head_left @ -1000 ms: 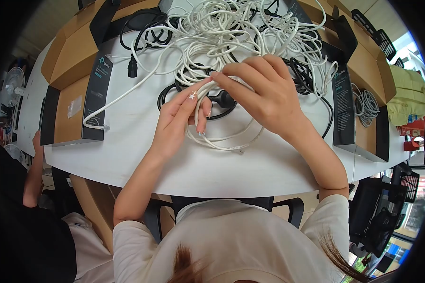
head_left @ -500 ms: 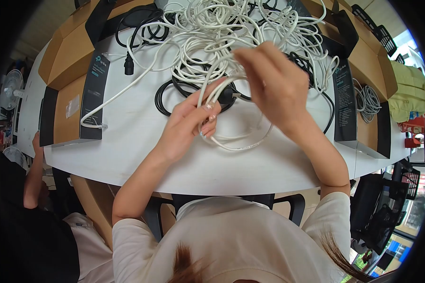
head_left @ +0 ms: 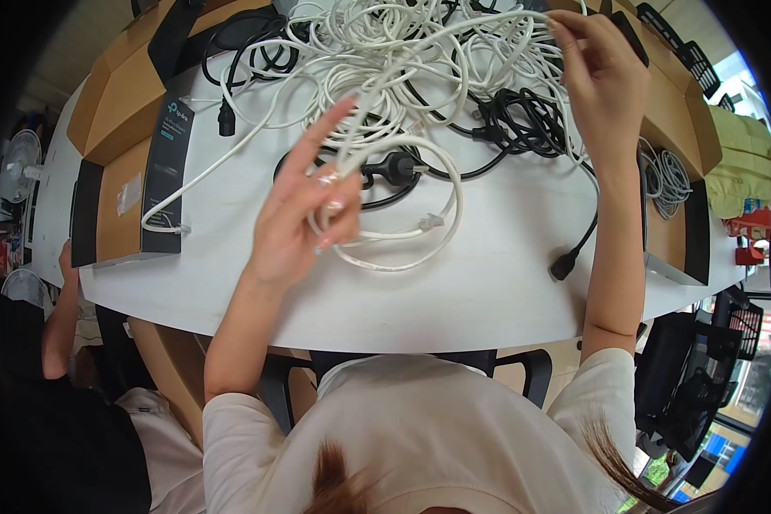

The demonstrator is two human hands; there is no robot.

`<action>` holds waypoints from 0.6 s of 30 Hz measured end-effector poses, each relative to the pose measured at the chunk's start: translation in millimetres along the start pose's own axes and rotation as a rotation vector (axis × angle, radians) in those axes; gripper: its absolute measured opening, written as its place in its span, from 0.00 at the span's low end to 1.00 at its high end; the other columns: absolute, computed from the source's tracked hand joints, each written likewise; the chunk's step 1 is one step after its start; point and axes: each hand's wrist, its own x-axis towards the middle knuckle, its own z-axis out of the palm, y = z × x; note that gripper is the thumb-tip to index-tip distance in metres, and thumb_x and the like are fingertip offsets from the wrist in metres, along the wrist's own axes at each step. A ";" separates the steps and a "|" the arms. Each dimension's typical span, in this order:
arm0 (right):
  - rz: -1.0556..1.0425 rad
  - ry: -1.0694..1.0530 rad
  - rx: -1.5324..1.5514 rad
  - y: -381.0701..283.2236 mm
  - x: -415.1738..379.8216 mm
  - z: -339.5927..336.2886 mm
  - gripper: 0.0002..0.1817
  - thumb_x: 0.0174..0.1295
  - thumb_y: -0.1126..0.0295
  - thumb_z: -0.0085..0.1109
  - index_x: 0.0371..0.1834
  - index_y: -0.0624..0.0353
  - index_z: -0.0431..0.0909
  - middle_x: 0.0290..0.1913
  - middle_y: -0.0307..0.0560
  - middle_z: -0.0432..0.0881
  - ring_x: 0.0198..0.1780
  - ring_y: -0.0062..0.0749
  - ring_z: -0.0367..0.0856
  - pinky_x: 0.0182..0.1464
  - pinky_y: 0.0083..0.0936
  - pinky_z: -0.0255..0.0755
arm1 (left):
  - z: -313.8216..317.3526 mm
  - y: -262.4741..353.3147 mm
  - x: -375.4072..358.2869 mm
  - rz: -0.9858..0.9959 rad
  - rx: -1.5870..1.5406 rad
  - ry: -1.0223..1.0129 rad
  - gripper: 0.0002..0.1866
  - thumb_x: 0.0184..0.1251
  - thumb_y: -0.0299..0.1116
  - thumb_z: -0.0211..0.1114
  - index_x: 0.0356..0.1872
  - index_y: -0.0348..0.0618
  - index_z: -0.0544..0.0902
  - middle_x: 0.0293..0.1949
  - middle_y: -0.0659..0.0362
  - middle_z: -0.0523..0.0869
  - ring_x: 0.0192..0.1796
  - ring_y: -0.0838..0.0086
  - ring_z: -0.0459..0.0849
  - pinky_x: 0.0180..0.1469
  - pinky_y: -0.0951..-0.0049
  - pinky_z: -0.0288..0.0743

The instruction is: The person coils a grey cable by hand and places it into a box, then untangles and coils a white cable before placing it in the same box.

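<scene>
My left hand [head_left: 304, 210] is closed around a loosely coiled white network cable [head_left: 459, 190], its index finger pointing up and away. A clear plug [head_left: 431, 222] hangs at one end inside the loop. My right hand [head_left: 606, 86], raised at the right, pinches a strand of white cable that stretches across to the left hand. Behind the loop lies a black power plug [head_left: 398, 169] on its cord. A tangled pile of white cables [head_left: 360, 86] covers the back of the table.
Open cardboard boxes stand left [head_left: 164, 163] and right, the right one holding a grey cable coil [head_left: 666, 184]. Bundled black power cords [head_left: 527, 120] and a black cord connector [head_left: 563, 266] lie on the white table [head_left: 505, 291]. Another person's arm [head_left: 60, 317] is at far left.
My right hand has moved up and right, drawing a strand of white cable taut from the left hand. My left hand shifted slightly left, and the black connector at right came into view.
</scene>
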 end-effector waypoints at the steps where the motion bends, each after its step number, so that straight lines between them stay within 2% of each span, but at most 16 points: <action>1: 0.005 -0.032 -0.005 7.2 -3.2 6.2 0.05 0.59 0.76 0.59 0.38 0.63 0.81 0.28 0.42 0.79 0.23 0.18 0.73 0.26 0.14 0.65 | -2.4 3.5 0.1 0.059 -0.053 -0.052 0.28 0.73 0.31 0.44 0.72 0.45 0.54 0.29 0.66 0.69 0.20 0.86 0.65 0.24 0.83 0.61; 2: 0.009 -0.062 -0.007 14.3 -7.8 13.9 0.06 0.59 0.76 0.61 0.39 0.63 0.81 0.29 0.40 0.79 0.23 0.16 0.73 0.26 0.15 0.65 | -3.8 7.4 -0.8 0.108 -0.180 -0.032 0.26 0.74 0.33 0.44 0.72 0.46 0.55 0.29 0.67 0.69 0.19 0.86 0.65 0.24 0.83 0.61; 3: -0.036 -0.065 -0.014 21.0 -16.5 24.3 0.07 0.60 0.74 0.59 0.41 0.60 0.79 0.31 0.44 0.81 0.23 0.22 0.74 0.28 0.19 0.67 | -5.1 12.0 -1.7 0.159 -0.304 -0.012 0.25 0.75 0.35 0.44 0.71 0.46 0.56 0.29 0.67 0.69 0.18 0.86 0.65 0.24 0.83 0.62; 4: 0.010 -0.180 -0.030 12.0 -20.3 26.5 0.04 0.63 0.69 0.54 0.37 0.56 0.76 0.35 0.47 0.81 0.34 0.45 0.80 0.35 0.36 0.71 | -6.2 17.0 -2.8 0.212 -0.429 0.008 0.24 0.77 0.37 0.43 0.70 0.46 0.57 0.28 0.68 0.70 0.17 0.86 0.65 0.25 0.83 0.62; 7: -0.078 -0.285 -0.119 -4.2 -31.3 36.4 0.06 0.59 0.75 0.51 0.39 0.56 0.74 0.35 0.46 0.81 0.33 0.46 0.80 0.34 0.36 0.72 | -1.1 40.3 -6.9 0.325 -0.773 0.193 0.22 0.77 0.41 0.42 0.67 0.45 0.62 0.29 0.68 0.72 0.15 0.85 0.67 0.26 0.82 0.65; 11: -0.129 -0.237 -0.219 6.4 -24.1 32.6 0.07 0.57 0.77 0.51 0.38 0.55 0.75 0.35 0.43 0.82 0.31 0.46 0.80 0.32 0.34 0.72 | -2.7 67.4 -19.9 0.392 -0.806 -0.108 0.17 0.77 0.41 0.43 0.58 0.43 0.68 0.30 0.63 0.76 0.18 0.81 0.76 0.27 0.79 0.68; 14: -0.154 -0.165 -0.168 1.1 -20.5 23.6 0.07 0.58 0.75 0.52 0.39 0.54 0.75 0.35 0.42 0.82 0.32 0.46 0.80 0.32 0.34 0.72 | -5.1 79.9 -25.8 0.390 -0.857 -0.153 0.16 0.77 0.39 0.42 0.55 0.43 0.70 0.30 0.62 0.76 0.19 0.80 0.77 0.26 0.79 0.68; 18: -0.168 -0.185 -0.147 -7.9 -16.3 17.5 0.08 0.58 0.74 0.52 0.41 0.53 0.75 0.38 0.42 0.82 0.33 0.46 0.80 0.33 0.35 0.72 | 1.1 92.6 -29.6 0.505 -0.919 -0.020 0.14 0.76 0.34 0.43 0.53 0.38 0.71 0.30 0.60 0.75 0.16 0.80 0.70 0.26 0.79 0.66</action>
